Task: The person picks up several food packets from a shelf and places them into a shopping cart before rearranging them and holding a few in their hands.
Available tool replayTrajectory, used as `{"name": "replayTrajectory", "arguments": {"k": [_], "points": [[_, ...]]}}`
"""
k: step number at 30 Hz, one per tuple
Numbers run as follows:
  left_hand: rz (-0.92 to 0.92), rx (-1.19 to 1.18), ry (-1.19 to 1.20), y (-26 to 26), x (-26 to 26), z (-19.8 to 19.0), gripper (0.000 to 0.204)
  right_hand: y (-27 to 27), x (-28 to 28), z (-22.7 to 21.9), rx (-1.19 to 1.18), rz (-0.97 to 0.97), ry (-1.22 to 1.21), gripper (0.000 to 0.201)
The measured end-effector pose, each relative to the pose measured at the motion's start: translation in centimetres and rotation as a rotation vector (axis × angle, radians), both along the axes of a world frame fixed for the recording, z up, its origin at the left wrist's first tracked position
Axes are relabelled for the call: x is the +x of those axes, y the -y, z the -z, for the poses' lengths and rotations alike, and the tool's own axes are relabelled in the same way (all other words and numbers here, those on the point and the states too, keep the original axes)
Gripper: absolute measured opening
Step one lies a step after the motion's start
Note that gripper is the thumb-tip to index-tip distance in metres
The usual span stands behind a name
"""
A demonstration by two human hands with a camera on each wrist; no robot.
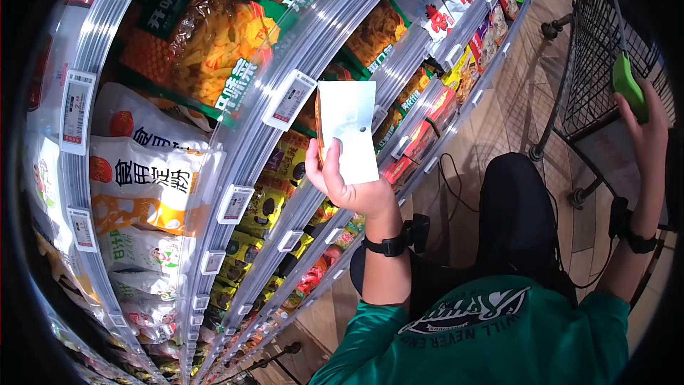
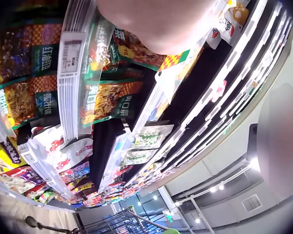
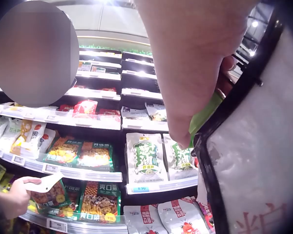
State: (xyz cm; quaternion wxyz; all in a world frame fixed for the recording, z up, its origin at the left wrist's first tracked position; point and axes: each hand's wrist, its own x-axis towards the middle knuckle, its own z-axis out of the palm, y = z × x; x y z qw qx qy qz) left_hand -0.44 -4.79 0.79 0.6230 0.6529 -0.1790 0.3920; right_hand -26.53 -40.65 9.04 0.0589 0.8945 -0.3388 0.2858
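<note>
My left hand [image 1: 360, 192] holds up a flat packet with a plain white back [image 1: 356, 110] in front of the shelves, thumb and fingers at its near edge. A small dark spot shows on the white side. In the left wrist view a red and yellow checked corner of this packet [image 2: 175, 61] sticks out below the hand; its front is mostly hidden. Over on the right, my right hand [image 1: 648, 125] grips the green handle [image 1: 627, 85] of a dark wire shopping cart [image 1: 581, 50]. The right wrist view shows fingers curled over that green handle [image 3: 205, 117].
Tiered shelves hold packed food: green bags of pickles [image 1: 228, 50], white starch bags [image 1: 139, 171] and yellow packets [image 1: 260, 207]. Price tags [image 1: 290, 100] line clear shelf edges. A dark cable [image 1: 456, 189] hangs beside my knee over the wood-look floor [image 1: 513, 100].
</note>
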Motion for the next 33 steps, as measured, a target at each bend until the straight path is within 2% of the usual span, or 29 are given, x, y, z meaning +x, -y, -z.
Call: {"name": "replayTrajectory", "arguments": {"k": [13,26,33], "points": [[-0.050,0.012,0.018,0.3,0.1,0.3,0.023,-0.3,0.5,-0.4,-0.017,-0.005,-0.023,0.043],[-0.026,-0.009,0.035,0.6,0.1,0.9,0.027,-0.5,1.0,-0.5,-0.084,-0.030,-0.003,0.042],[-0.054,0.013,0.075,0.4,0.4,0.3,0.026,-0.3,0.5,-0.3,-0.040,-0.061,0.016,0.042]]}}
